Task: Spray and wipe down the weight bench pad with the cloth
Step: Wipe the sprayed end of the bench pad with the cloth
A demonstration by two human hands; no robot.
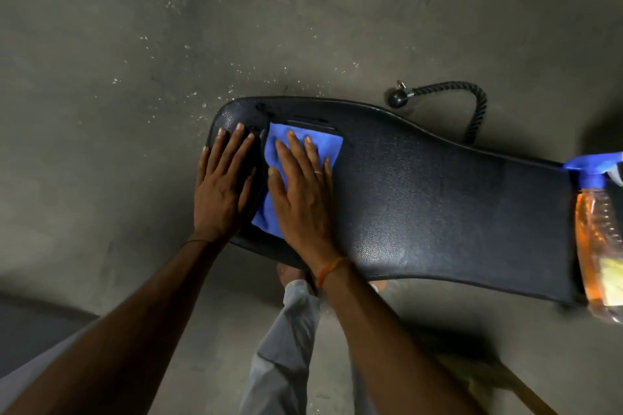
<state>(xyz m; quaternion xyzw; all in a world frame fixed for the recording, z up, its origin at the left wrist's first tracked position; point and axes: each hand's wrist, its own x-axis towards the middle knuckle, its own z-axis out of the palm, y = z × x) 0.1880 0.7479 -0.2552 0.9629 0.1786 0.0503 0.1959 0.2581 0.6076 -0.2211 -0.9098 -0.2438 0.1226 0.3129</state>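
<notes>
Textured black bench pad [421, 199] under right hand [300, 182] pressing blue cloth [269, 148].

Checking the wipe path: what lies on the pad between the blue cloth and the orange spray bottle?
Nothing: the head view shows bare black textured bench pad from the blue cloth to the orange spray bottle.

Black bench pad [438, 199] seen from above. Right hand [300, 185] flat on blue cloth [323, 141] near pad's left end; left hand [222, 182] flat on pad beside it. Orange spray bottle [598, 246] lying at right end.
</notes>
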